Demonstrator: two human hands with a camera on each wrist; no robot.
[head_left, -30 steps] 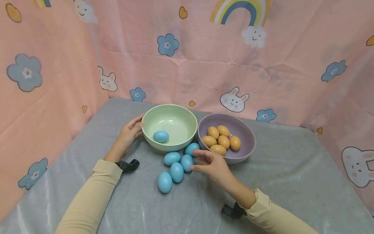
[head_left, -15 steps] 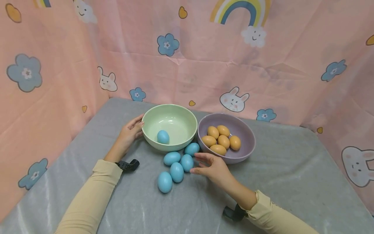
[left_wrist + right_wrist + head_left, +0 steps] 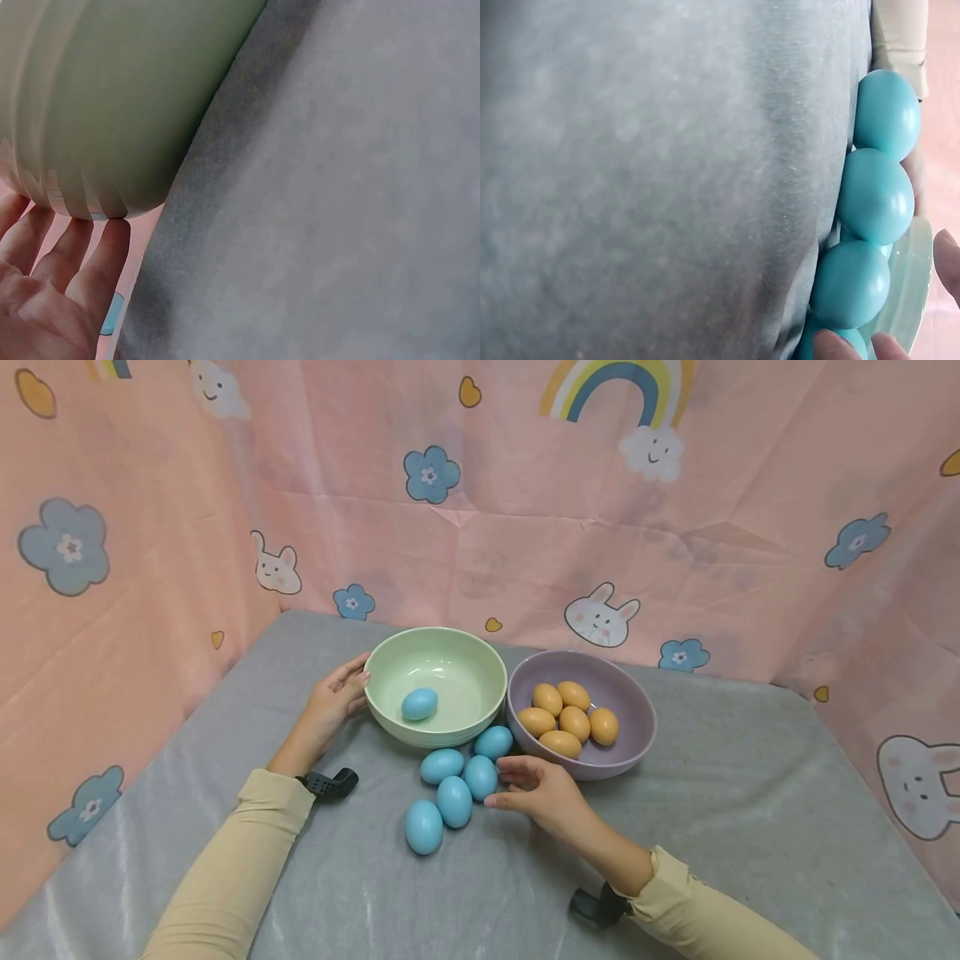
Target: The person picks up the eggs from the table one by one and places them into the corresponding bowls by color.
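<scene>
My left hand (image 3: 335,695) rests its fingers against the outer left wall of a pale green bowl (image 3: 468,681). In the left wrist view, straight fingertips (image 3: 116,232) touch that bowl's side. One blue egg (image 3: 419,703) lies inside it. My right hand (image 3: 546,793) is held beside a cluster of several blue eggs (image 3: 454,802) on the table in front of the bowls. Its thumb and fingers are apart with nothing between them, the tips close to the nearest egg (image 3: 481,777). The right wrist view shows these eggs in a row (image 3: 875,196) with fingertips at their lower end.
A purple bowl (image 3: 633,718) stands right of the green one, almost against it, with several tan eggs (image 3: 574,724) in it. Grey cloth (image 3: 750,810) covers the table. A pink printed curtain (image 3: 510,552) hangs along the back and sides.
The blue egg in the green bowl has rolled and turned a little. My right hand has drawn slightly back towards me. The left hand stays where it was.
</scene>
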